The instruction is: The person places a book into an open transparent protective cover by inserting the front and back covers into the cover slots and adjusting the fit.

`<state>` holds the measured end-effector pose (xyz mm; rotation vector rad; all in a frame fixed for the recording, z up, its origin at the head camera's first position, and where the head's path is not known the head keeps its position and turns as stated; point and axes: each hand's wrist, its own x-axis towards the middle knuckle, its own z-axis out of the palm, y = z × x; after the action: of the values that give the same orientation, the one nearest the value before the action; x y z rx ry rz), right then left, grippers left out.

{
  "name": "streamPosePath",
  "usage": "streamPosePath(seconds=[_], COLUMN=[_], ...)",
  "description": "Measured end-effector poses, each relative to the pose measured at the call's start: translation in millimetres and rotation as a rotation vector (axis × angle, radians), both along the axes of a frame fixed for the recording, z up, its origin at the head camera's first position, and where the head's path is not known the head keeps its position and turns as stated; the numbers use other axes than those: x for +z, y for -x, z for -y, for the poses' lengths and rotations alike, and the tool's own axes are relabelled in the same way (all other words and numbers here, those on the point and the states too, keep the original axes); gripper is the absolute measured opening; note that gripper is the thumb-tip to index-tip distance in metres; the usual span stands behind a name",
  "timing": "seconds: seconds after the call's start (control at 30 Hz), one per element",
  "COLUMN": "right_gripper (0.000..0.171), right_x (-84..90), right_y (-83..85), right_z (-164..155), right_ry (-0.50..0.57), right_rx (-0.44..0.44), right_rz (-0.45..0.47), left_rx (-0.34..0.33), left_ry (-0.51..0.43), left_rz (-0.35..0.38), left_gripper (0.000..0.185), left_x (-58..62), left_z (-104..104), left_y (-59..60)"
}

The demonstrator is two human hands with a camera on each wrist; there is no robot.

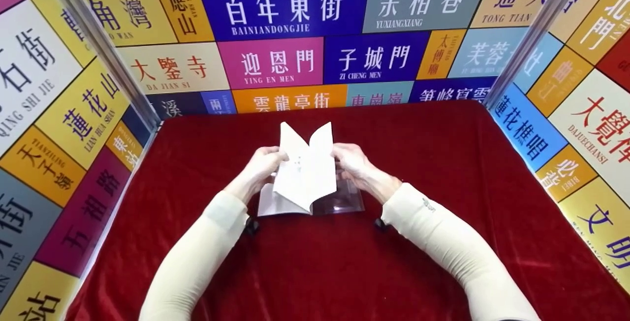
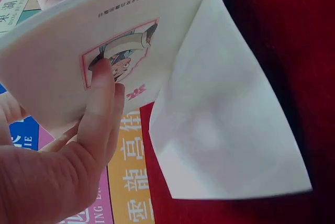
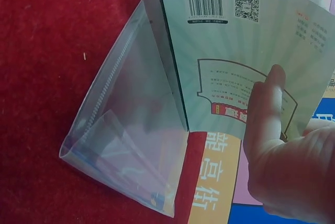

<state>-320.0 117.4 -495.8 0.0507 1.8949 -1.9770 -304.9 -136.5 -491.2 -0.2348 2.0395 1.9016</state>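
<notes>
A thin paperback book (image 1: 295,178) stands partly spread over the table, its white pages parted in a V. On its left side my left hand (image 1: 266,161) pinches the pages, thumb on the inner face. My right hand (image 1: 357,163) grips the other side. The right wrist view shows the pale green back cover (image 3: 235,41), with a barcode and QR code, under my fingers. A clear plastic book cover (image 3: 131,130) hangs loose beside it. In the left wrist view, my fingers touch a page with a small illustration (image 2: 120,51); a whitish flap (image 2: 225,130) hangs away from it.
Dark red velvet cloth (image 1: 315,272) covers the table. Colourful panels (image 1: 290,11) with Chinese characters line the back and both sides. Clear upright posts (image 1: 106,45) stand at the back corners.
</notes>
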Motion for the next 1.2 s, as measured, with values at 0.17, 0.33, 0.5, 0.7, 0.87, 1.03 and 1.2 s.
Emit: streamPosePath(seconds=[0.17, 0.33, 0.5, 0.7, 0.87, 1.03, 1.2], right_gripper=[0.019, 0.013, 0.043, 0.047, 0.04, 0.038, 0.039], right_x=[-0.1, -0.4, -3.9, -5.5, -4.4, -1.3, 1.4], right_y=[0.4, -0.6, -0.2, 0.0, -0.8, -2.0, -3.4], right_z=[-1.7, -4.0, -6.6, -7.7, -6.8, -2.7, 5.2], right_ry=[-0.033, -0.083, -0.124, -0.136, -0.124, -0.117, -0.142], right_rx=[-0.003, -0.02, -0.049, -0.075, -0.074, -0.07, -0.041], right_rz=[-0.009, -0.03, -0.044, -0.063, -0.071, -0.085, -0.115], left_rx=[-0.014, -0.003, 0.026, 0.052, 0.047, 0.051, 0.078], left_ry=[0.102, 0.184, 0.226, 0.279, 0.373, 0.42, 0.46], left_rz=[-0.055, -0.123, -0.131, -0.105, -0.098, -0.086, -0.077], left_gripper=[0.044, 0.053, 0.058, 0.056, 0.07, 0.079, 0.08], left_x=[-0.6, -3.7, -7.8, -12.5, -17.3, -23.8, -28.6], left_z=[6.2, 11.4, 18.0, 27.3, 34.2, 41.1, 48.5], left_y=[-4.5, -6.1, -6.5, -5.1, -4.0, -3.6, -4.3])
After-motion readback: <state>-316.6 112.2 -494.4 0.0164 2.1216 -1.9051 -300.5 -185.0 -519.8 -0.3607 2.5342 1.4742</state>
